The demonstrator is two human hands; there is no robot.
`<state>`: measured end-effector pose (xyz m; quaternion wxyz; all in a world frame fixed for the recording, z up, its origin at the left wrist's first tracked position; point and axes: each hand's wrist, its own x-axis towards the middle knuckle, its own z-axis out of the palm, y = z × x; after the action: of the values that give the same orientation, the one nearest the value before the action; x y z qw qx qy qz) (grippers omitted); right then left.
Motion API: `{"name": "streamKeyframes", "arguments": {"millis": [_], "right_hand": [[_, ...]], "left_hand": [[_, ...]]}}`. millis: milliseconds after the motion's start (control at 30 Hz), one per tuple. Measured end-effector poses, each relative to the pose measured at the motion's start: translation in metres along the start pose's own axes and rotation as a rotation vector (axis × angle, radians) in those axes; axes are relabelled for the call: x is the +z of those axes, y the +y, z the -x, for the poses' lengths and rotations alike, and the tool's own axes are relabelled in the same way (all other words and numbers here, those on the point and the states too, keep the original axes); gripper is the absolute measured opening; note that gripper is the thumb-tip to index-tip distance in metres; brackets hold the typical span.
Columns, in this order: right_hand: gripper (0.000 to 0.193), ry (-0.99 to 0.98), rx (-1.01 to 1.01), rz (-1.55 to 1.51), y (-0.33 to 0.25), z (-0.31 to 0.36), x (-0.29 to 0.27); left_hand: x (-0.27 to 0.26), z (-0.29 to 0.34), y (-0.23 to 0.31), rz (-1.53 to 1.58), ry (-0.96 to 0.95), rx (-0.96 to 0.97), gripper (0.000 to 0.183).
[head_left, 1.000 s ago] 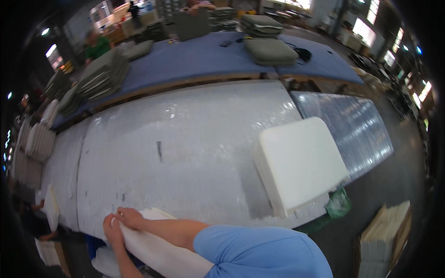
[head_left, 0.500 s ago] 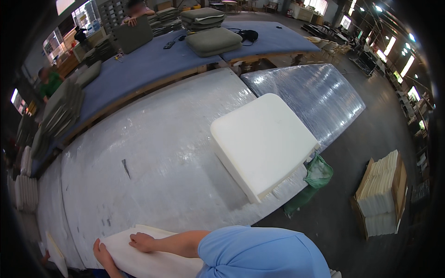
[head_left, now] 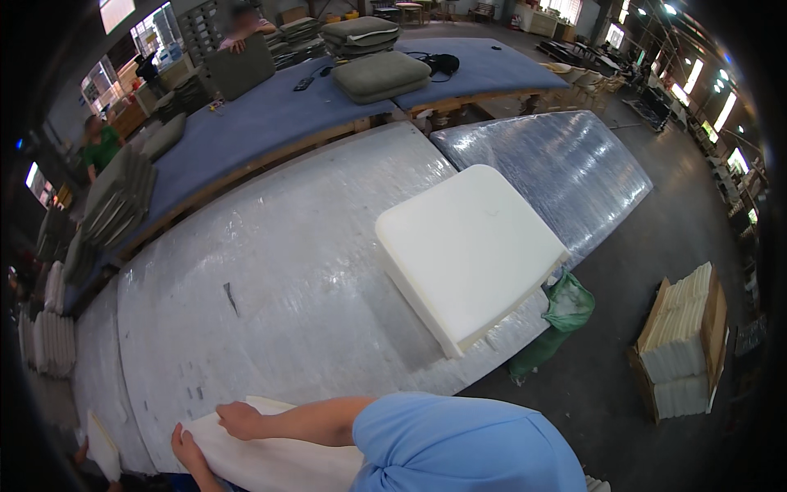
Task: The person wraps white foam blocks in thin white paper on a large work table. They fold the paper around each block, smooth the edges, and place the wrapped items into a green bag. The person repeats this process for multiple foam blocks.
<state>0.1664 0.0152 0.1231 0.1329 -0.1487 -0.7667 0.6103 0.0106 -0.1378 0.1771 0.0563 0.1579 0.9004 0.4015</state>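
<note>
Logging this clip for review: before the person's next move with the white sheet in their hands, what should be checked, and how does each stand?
1. Left hand on the flat white fabric sheet: ok, at its left edge.
2. Right hand on the sheet: ok, on top.
3. Sheet fully in view: not ok, the blue sleeve hides part.
4. Thick square white foam cushion apart from hands: ok.
5. Cushion fully on the plastic-wrapped table: not ok, overhangs the edge.

Cream foam slab (head_left: 469, 250), blue table (head_left: 270, 123), green bag (head_left: 557, 316).
</note>
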Motion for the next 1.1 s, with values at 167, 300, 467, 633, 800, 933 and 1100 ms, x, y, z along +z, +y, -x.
{"name": "streamKeyframes", "arguments": {"millis": [167, 300, 467, 633, 800, 933, 1100], "right_hand": [[0.021, 0.012, -0.201, -0.246, -0.063, 0.024, 0.003], [0.020, -0.106, 0.019, -0.055, -0.017, 0.044, 0.008], [0.015, -0.040, 0.011, -0.114, -0.016, 0.040, -0.025], [0.025, -0.110, -0.264, -0.072, -0.023, 0.093, -0.014], [0.028, -0.219, -0.169, 0.179, 0.043, 0.088, -0.008], [0.029, 0.082, -0.134, 0.204, 0.072, 0.072, -0.055], [0.019, -0.039, 0.078, -0.017, 0.036, 0.084, -0.064]], "left_hand": [[-0.010, 0.009, -0.029, -0.022, 0.002, -0.003, 0.044], [-0.002, 0.003, -0.015, 0.012, 0.018, -0.019, 0.045], [-0.002, -0.001, -0.021, -0.055, 0.014, 0.044, 0.046], [-0.003, 0.004, -0.034, 0.022, 0.018, -0.048, 0.047], [-0.013, 0.025, -0.025, 0.104, 0.043, -0.080, 0.044], [0.000, 0.025, 0.010, -0.018, 0.085, 0.001, 0.039], [-0.009, 0.033, 0.010, -0.184, 0.127, -0.026, 0.045]]}}
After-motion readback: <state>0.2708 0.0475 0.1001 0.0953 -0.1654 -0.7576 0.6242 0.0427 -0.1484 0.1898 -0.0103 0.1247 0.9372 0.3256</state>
